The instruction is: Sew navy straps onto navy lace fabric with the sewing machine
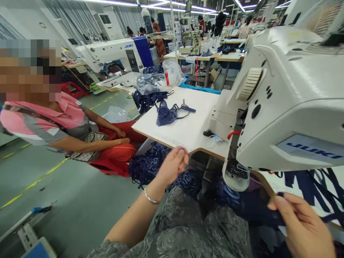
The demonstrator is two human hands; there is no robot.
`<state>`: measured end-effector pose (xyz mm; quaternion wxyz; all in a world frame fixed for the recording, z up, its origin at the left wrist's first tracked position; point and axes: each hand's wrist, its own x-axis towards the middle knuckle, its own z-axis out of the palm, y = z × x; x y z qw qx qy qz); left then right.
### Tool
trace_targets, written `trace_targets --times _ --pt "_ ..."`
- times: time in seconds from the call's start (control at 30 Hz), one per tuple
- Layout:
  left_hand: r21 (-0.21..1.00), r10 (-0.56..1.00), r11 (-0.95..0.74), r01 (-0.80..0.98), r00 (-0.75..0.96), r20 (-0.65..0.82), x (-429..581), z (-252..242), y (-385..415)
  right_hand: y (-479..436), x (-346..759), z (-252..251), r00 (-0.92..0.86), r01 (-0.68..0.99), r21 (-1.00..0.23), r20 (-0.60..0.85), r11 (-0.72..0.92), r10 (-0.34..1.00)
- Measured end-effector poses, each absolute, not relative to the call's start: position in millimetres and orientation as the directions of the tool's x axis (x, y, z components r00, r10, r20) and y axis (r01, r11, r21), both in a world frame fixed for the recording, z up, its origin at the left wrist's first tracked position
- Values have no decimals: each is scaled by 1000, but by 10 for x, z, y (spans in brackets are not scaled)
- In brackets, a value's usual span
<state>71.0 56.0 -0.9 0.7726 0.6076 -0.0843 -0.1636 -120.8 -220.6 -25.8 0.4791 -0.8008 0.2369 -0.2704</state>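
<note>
Right hand fingers pinch the navy garment over the lap, under the Juki sewing machine, while left hand fingers close on something too small to tell, so holding the fabric taut seems wise.

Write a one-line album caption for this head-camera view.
At a sewing machine, the right hand pinches dark blue fabric while the left hand hovers near the white table.

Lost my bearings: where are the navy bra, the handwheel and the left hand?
navy bra (164,115), head view, lace cup.
handwheel (250,84), head view, ribbed rim.
left hand (172,166), head view, middle of hand.
</note>
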Motion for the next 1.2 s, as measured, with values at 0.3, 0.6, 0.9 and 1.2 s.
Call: trace_targets --times 0.3,0.6,0.9,1.2 --pt "923 -687 -286 -257 727 -11 57 210 -7 -1584 -828 -25 784 229 -510 602 -829 -154" --pt "612 -693 -405 -679 665 279 16 168 -7 -1575 -851 -29 734 254 -331 678 -909 -42" --pt "47 -823 -430 -902 412 392 -62 149 -39 -1455 -867 -111 749 237 -370 659 -898 -74" --pt "7 -862 -401 -916 380 336 -73 170 20 -1497 -944 -38 875 254 -531 482 -809 -41"
